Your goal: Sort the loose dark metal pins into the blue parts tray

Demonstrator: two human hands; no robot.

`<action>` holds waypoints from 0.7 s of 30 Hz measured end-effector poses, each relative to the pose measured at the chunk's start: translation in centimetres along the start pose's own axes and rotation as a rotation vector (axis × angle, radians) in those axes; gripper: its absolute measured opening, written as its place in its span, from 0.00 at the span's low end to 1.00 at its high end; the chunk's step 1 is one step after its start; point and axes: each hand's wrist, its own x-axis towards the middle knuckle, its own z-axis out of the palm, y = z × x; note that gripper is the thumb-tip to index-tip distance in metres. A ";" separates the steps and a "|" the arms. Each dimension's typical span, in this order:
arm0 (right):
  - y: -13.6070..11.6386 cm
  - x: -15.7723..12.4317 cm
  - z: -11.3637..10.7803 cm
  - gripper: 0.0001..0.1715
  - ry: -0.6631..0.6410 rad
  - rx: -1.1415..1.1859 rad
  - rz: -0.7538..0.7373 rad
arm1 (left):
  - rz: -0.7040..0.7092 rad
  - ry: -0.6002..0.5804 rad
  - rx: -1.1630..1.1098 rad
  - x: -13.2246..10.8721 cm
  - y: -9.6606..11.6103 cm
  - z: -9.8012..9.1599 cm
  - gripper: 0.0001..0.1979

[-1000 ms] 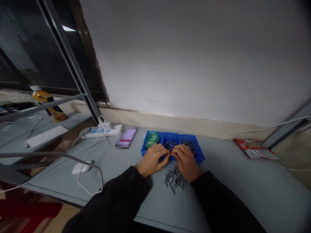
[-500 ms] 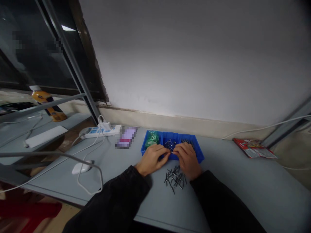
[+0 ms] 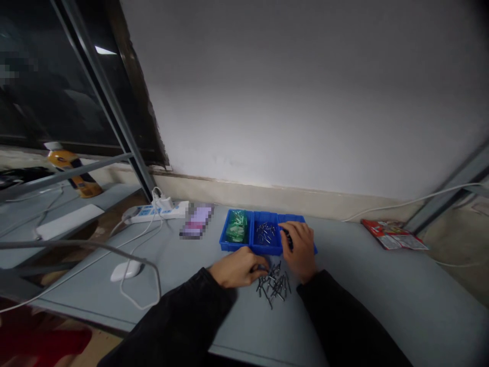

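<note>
A blue tray with three compartments lies on the grey table. Green packets fill its left compartment, and small dark metal pieces lie in the middle one. My right hand is over the right compartment with its fingers curled, hiding most of what is inside. In front of the tray, my left hand touches the upper left of a loose pile of dark metal pins. Its fingers are bent together, and anything between them is too small to make out.
Left of the tray lie a phone, a white power strip and a white mouse among cables. A red packet lies at the right. A yellow bottle stands far left.
My hands, together at the tray's front edge before, are now apart. The left has come down to the pile, while the right has moved over the right compartment. The view has shifted slightly.
</note>
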 end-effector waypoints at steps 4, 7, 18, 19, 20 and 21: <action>0.3 -0.3 0.1 0.10 -0.006 0.022 0.013 | -0.024 -0.028 0.002 0.0 -0.3 0.5 0.06; 0.1 -0.4 0.2 0.10 -0.028 0.038 -0.005 | -0.044 -0.024 -0.012 0.1 -0.5 0.5 0.06; -1.0 0.0 -0.3 0.10 -0.078 0.094 0.017 | -0.107 -0.014 -0.021 0.3 -0.1 0.5 0.06; -1.0 0.0 -0.4 0.09 -0.078 0.097 0.021 | -0.124 -0.012 -0.019 0.3 0.0 0.4 0.06; -1.1 0.1 -0.5 0.09 -0.075 0.102 0.023 | -0.137 -0.006 -0.021 0.3 0.1 0.3 0.06; -1.2 0.1 -0.6 0.09 -0.069 0.108 0.024 | -0.141 0.001 -0.027 0.4 0.2 0.1 0.06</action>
